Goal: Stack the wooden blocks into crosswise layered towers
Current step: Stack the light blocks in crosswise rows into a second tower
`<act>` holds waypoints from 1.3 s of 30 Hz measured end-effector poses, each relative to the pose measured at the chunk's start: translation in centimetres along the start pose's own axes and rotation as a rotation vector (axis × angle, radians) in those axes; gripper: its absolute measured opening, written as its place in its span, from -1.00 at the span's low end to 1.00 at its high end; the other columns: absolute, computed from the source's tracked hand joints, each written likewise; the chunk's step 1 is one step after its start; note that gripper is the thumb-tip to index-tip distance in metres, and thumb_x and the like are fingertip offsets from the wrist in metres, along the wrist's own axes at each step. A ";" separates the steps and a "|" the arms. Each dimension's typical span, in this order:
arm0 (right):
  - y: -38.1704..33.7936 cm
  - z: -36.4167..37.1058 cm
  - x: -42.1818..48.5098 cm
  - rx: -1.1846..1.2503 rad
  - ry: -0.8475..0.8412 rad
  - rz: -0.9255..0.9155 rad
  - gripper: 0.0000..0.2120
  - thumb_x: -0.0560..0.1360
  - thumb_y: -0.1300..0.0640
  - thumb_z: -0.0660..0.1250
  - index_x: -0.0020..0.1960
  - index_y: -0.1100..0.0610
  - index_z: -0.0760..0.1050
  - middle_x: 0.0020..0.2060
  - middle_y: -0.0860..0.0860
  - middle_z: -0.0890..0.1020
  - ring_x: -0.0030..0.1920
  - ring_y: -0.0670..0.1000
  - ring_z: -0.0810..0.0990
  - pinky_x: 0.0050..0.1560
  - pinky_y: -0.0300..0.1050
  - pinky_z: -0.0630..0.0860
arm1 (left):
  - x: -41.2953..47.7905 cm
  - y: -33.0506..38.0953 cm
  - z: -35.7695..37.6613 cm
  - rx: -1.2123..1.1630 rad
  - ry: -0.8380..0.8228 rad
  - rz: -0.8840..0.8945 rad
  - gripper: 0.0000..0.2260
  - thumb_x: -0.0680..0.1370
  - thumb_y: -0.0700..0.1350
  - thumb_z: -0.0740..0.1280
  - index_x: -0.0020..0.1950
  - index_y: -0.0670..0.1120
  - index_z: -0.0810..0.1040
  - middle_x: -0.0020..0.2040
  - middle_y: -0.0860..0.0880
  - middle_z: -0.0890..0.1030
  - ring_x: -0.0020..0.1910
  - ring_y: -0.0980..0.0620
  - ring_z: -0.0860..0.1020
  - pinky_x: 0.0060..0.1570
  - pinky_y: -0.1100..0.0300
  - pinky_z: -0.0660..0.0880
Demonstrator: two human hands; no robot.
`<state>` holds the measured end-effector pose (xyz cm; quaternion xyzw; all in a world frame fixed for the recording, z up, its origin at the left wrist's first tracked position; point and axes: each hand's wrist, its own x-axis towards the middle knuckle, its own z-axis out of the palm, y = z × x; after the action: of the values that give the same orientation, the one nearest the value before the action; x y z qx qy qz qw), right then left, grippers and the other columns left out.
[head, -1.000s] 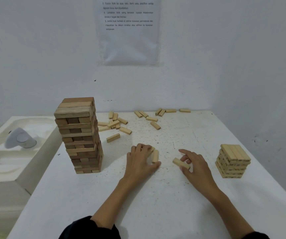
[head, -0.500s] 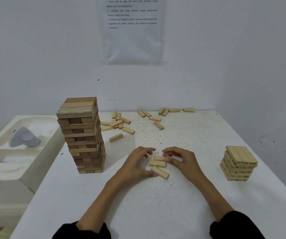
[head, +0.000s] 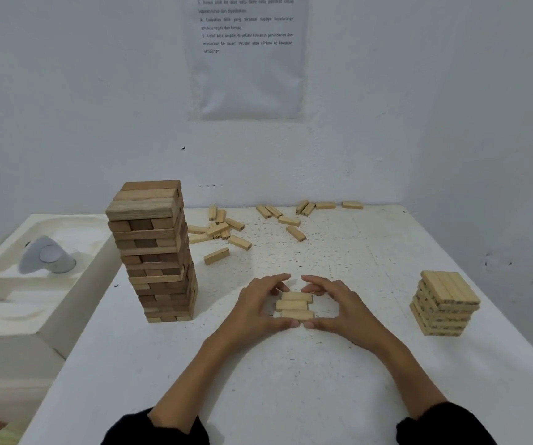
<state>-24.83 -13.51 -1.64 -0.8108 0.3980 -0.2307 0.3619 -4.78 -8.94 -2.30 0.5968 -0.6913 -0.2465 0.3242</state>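
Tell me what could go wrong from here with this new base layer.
1. The three blocks cupped between the left hand and right hand lie side by side with staggered ends. If they are not squared, crosswise layers above may lean.
2. The tall tower stands close to the left forearm, and its layers look slightly offset. Reaching past it for the loose blocks might knock it over.

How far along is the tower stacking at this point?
Done, it seems: a tall tower on the left and a short tower on the right. In hand: the left hand and right hand cup three blocks side by side, likely a new base layer. Left: loose blocks scattered on the table beyond.
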 end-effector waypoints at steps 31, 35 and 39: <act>-0.2 -1.5 1.4 -0.256 -0.123 -0.057 -0.53 0.27 -0.19 0.45 0.14 -0.17 0.46 -0.02 -0.14 0.49 0.03 -0.16 0.35 0.05 -0.16 0.24 | 0.0 0.1 -1.2 0.109 -0.038 0.073 -0.49 0.27 0.20 0.47 0.17 0.06 0.57 0.02 0.16 0.52 0.03 0.23 0.44 -0.01 0.30 0.39; -1.3 -3.4 1.0 -0.269 -0.085 -0.097 -0.51 0.19 -0.25 0.40 0.09 -0.19 0.46 -0.07 -0.16 0.50 -0.03 -0.19 0.36 0.02 -0.18 0.29 | 0.6 1.8 -1.7 0.063 -0.007 0.169 -0.50 0.24 0.18 0.43 0.12 0.01 0.59 -0.01 0.10 0.56 -0.03 0.20 0.50 -0.04 0.30 0.43; -3.1 -6.8 0.4 -0.325 -0.010 -0.132 -0.57 0.32 -0.02 0.51 0.14 -0.12 0.48 -0.02 -0.11 0.51 0.02 -0.11 0.37 0.07 -0.15 0.26 | 2.1 4.8 -2.6 0.025 0.017 0.262 -0.51 0.25 0.14 0.47 0.12 -0.02 0.58 -0.01 0.10 0.54 -0.04 0.21 0.51 -0.06 0.47 0.37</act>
<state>-27.67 -15.26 5.08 -0.8842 0.3740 -0.1824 0.2123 -6.19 -10.11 3.21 0.5075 -0.7635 -0.1886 0.3521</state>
